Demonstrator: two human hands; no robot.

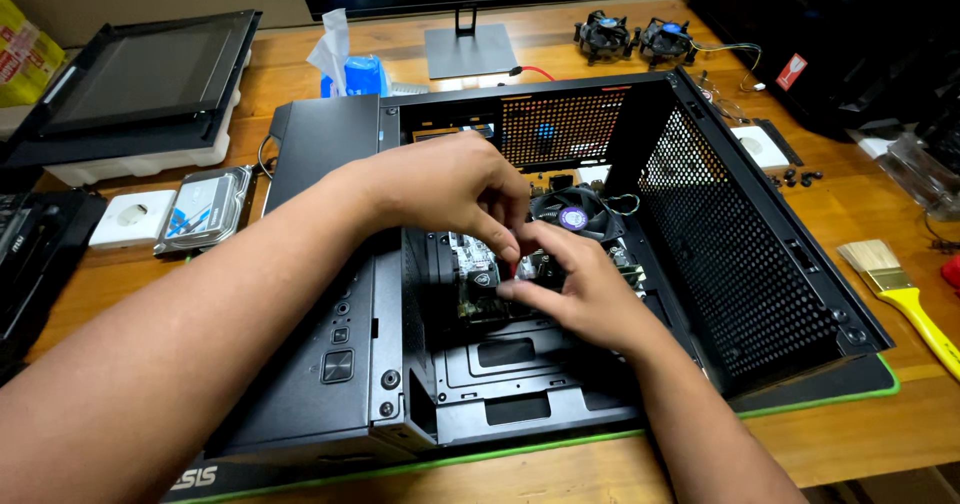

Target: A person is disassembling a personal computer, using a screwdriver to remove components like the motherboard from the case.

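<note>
Reaching down from the head view, both your forearms angle into the open black computer case [745, 254], which lies on its side on a green-edged mat [830, 389]. Your left hand [450, 189] comes in from the lower left, wrist bent, knuckles up, fingers curled downward with the tips drawn together over the motherboard [470, 274]. Your right hand [580, 289] rises from the bottom edge, palm turned toward the left, its fingers also bunched and meeting the left fingertips. Both hands look pinched on something small and reddish between them, but the fingers cover it, so you cannot tell what it is or which hand grips it.

Just beyond your right hand sits the round black cooler fan [578, 214], partly hidden by your knuckles. Your left forearm crosses the case's front panel [335, 364] and hides part of it.

Well to the right of your right hand lies a yellow-handled brush [900, 289], its handle cut off by the frame edge. Far left of your left hand rest a hard drive [205, 209] and a white box [130, 219]. Beyond both hands stand a monitor base [468, 49], a tissue pack [350, 69] and two spare cooler fans [635, 39].
</note>
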